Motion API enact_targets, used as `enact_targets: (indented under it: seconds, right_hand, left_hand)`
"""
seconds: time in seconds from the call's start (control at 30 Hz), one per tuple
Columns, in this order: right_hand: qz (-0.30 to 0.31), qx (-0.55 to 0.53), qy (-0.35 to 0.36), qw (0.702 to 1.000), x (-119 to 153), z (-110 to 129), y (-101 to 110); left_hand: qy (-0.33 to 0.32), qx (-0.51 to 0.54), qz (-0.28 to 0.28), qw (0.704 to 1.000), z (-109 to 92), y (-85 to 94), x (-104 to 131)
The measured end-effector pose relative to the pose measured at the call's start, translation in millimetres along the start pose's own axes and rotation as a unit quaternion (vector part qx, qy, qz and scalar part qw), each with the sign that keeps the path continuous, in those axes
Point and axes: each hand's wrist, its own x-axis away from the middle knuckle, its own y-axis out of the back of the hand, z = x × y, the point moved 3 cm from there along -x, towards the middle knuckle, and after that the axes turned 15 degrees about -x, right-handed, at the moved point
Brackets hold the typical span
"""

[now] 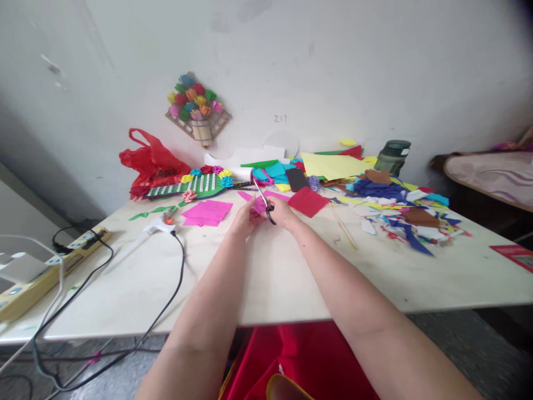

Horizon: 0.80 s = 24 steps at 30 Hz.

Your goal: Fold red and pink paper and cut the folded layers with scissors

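My right hand [281,213] is closed round the black handles of a pair of scissors [265,203], whose blades point up and to the left. My left hand [246,219] pinches a pink piece of crepe paper or felt [259,205], right at the blades. A loose pink strip lies just beyond my left fingers. Left of my hands is a small pile of pink sheets [207,213]. To their right lies a dark red sheet [308,202], with a thin wooden stick [343,225] beside it.
A white glue gun [160,224] with a black cord lies on the left, near a power strip [54,272]. Behind are a flower-decorated green panel [204,186], a red bag [152,161] and a phone [296,180]. Scraps [416,222] and a bottle [392,157] are on the right.
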Motion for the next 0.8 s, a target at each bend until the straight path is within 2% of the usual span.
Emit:
enact_targets:
  seconds: [0.1, 0.17, 0.23, 0.3, 0.4, 0.43, 0.53, 0.63, 0.73, 0.8]
  right_hand:
    - [0.035, -0.104, -0.002, 0.994, 3, 4, -6]
    - [0.030, -0.152, -0.019, 0.988, 4, 8, -3]
    - [-0.005, -0.186, -0.056, 0.981, 5, 10, 4]
    - [-0.072, -0.211, -0.111, 0.968, 6, 8, 14]
    - [-0.170, -0.222, -0.183, 0.942, 4, -6, 27]
    - [-0.185, -0.218, -0.196, 0.938, 3, -12, 30]
    - [-0.185, -0.165, -0.207, 0.946, -1, -27, 33]
    - [-0.180, -0.062, -0.165, 0.968, -3, -30, 35]
    - [-0.170, 0.024, -0.114, 0.979, -3, -23, 34]
    - [-0.153, 0.034, -0.102, 0.982, -1, -18, 30]
  left_hand:
    - [-0.004, 0.002, -0.060, 0.998, 3, 2.4, -5]
    - [-0.006, 0.013, -0.104, 0.995, 3, 6.5, -8]
    - [-0.001, 0.028, -0.136, 0.990, 2, 11.4, -10]
    - [0.008, 0.048, -0.150, 0.988, -1, 15.8, -9]
    - [0.020, 0.095, -0.134, 0.986, -5, 19.3, -5]
    - [0.023, 0.108, -0.130, 0.985, -6, 20.2, -4]
    - [0.032, 0.128, -0.142, 0.981, -7, 23.4, -1]
    - [0.043, 0.131, -0.145, 0.980, -7, 26.2, -2]
    - [0.038, 0.141, -0.106, 0.984, -7, 26.2, -4]
    - [0.032, 0.170, -0.064, 0.983, -7, 24.3, -5]
